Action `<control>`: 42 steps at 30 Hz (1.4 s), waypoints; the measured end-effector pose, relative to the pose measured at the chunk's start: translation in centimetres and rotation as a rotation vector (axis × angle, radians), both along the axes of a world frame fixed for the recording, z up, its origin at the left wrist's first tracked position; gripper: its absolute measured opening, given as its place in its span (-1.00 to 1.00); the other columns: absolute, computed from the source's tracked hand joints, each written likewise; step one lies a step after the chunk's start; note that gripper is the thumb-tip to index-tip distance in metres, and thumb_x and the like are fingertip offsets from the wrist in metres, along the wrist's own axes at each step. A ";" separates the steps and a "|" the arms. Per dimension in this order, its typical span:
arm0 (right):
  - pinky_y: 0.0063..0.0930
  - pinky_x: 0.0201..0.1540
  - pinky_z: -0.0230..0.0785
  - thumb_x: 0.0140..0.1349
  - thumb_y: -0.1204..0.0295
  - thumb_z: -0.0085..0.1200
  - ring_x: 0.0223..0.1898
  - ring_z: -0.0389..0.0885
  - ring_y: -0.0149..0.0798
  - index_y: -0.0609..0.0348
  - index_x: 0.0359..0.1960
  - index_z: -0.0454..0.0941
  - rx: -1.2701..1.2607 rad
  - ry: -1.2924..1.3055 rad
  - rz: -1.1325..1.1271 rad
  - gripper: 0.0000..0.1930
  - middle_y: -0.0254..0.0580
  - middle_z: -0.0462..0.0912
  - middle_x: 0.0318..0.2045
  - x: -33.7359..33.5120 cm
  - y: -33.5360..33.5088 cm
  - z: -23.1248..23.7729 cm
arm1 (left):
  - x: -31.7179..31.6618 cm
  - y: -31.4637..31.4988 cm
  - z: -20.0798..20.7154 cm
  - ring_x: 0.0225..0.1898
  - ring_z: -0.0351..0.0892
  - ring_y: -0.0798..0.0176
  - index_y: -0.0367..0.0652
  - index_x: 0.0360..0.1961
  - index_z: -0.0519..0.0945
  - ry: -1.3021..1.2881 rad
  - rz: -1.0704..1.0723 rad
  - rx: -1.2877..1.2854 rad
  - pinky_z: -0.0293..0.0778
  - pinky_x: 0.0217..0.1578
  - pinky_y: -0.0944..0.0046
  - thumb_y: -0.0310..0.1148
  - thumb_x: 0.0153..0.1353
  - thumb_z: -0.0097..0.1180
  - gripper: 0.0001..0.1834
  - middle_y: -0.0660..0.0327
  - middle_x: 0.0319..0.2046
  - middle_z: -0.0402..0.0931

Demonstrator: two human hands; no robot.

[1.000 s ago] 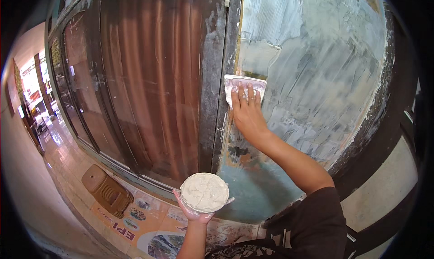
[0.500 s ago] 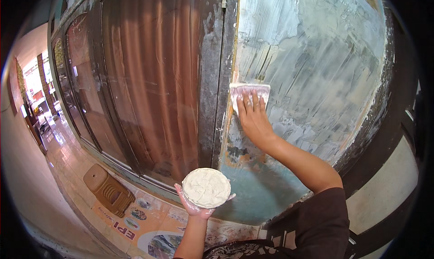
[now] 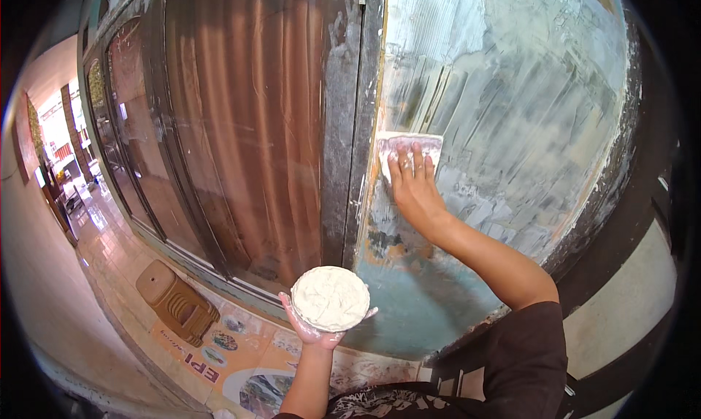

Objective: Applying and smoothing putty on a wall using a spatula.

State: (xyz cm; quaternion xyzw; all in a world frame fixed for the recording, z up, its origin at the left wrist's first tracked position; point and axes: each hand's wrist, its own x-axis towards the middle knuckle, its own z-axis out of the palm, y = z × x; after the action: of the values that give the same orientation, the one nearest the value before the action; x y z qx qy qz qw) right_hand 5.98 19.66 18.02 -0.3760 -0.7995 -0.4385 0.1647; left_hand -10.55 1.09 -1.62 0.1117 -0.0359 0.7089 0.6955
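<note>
My left hand [image 3: 318,334] holds up a round bowl of white putty [image 3: 331,298] from below, its thumb and a fingertip showing at the rim. The bowl is heaped nearly level. In my right hand [image 3: 418,191] is a flat, putty-smeared scraper [image 3: 410,143], gripped with the fingers spread over its face. The scraper lies against the wall [image 3: 511,127], close to the door frame. Streaky grey-white putty covers the upper wall, while its lower part shows bare blue-green paint. White smears coat the fingers of both hands.
Left of the wall stands a dark wooden frame [image 3: 342,127] with glass and a brown curtain [image 3: 248,127] behind it. Brown plastic stools [image 3: 175,301] are stacked on the tiled floor, beside a printed orange sheet [image 3: 219,371]. A dark door with pale panels [image 3: 621,302] is at the right.
My right hand and the scraper have shifted slightly right against the wall. My left hand and the bowl sit slightly higher and further left in the view.
</note>
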 end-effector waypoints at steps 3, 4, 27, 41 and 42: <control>0.27 0.42 0.02 0.30 0.53 -0.14 0.44 0.06 0.48 0.41 0.39 0.21 -0.074 0.043 0.101 -0.41 0.38 0.18 0.41 0.2 -1.2 1.5 | -0.2 -0.5 0.4 0.39 0.02 -0.60 0.20 0.49 0.18 0.000 0.015 -0.038 -0.10 0.13 -0.88 0.70 0.00 -0.27 0.14 -0.01 0.49 0.03; 0.24 0.41 0.04 0.27 0.56 -0.13 0.44 0.08 0.46 0.42 0.38 0.21 -0.006 0.093 0.153 -0.41 0.37 0.20 0.40 0.1 -1.3 3.5 | -0.3 -0.6 0.5 0.39 0.10 -0.51 0.16 0.48 0.20 0.014 0.002 -0.011 0.00 0.14 -0.83 0.70 0.02 -0.29 0.14 0.00 0.47 0.09; 0.17 0.42 0.06 0.28 0.54 -0.11 0.42 0.13 0.41 0.41 0.37 0.22 0.123 0.064 -0.053 -0.42 0.33 0.22 0.39 4.4 1.4 4.2 | 1.3 -0.6 0.0 0.41 -0.01 -0.59 0.15 0.49 0.17 -0.013 -0.089 0.014 -0.13 0.15 -0.87 0.69 0.01 -0.25 0.16 -0.04 0.50 0.01; 0.13 0.40 0.14 0.28 0.51 -0.03 0.39 0.20 0.40 0.39 0.34 0.27 0.223 0.175 -0.009 -0.43 0.34 0.27 0.36 3.5 0.5 9.9 | 3.9 -0.2 1.3 0.40 0.06 -0.54 0.12 0.49 0.16 -0.023 -0.202 0.054 -0.05 0.15 -0.85 0.66 0.02 -0.21 0.15 -0.04 0.49 0.03; 0.16 0.37 0.16 0.26 0.55 -0.06 0.38 0.21 0.44 0.41 0.35 0.27 0.230 0.023 -0.107 -0.43 0.31 0.27 0.37 2.9 0.2 7.3 | 4.1 -0.2 1.2 0.40 0.06 -0.53 0.13 0.49 0.16 -0.037 -0.219 0.056 -0.07 0.16 -0.85 0.67 0.01 -0.21 0.15 -0.03 0.49 0.03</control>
State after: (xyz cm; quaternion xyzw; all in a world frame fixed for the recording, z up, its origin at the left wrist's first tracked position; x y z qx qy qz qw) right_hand 8.86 19.88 25.33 -0.4015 -0.7209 -0.5312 0.1922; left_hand -6.50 0.91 -0.41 0.1135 -0.0805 0.6295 0.7645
